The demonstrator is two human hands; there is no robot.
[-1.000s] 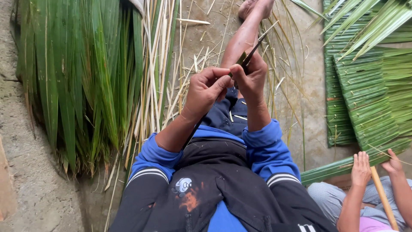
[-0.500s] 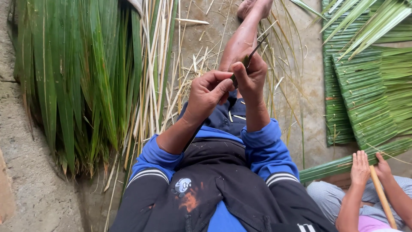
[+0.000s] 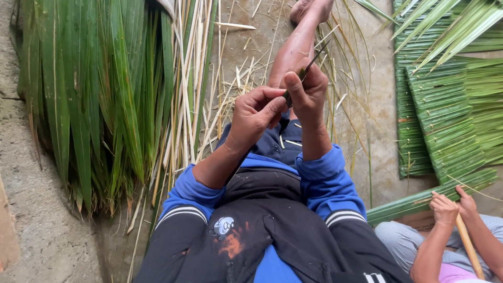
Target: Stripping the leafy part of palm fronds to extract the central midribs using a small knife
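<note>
My left hand (image 3: 252,116) and my right hand (image 3: 307,94) meet in front of my chest, above my bare leg (image 3: 294,46). Both pinch a thin dark green leaf strip (image 3: 305,67) that pokes up and to the right from between my right fingers. My left thumb and forefinger close on its lower end beside my right thumb. A dark thin piece runs down under my left forearm towards my lap. I wear a blue and black jacket with white stripes on the sleeves.
A bundle of long green leaves (image 3: 94,94) lies at the left, with pale dry midribs (image 3: 191,78) beside it. Stitched green leaf panels (image 3: 445,110) lie at the right. At the lower right another person's hands (image 3: 453,207) hold a wooden stick (image 3: 469,246) against a leaf panel.
My hands have stayed nearly in place, and the strip has slid lower through my right fingers. The other person's left hand has gone from flat on the leaf panel to curled.
</note>
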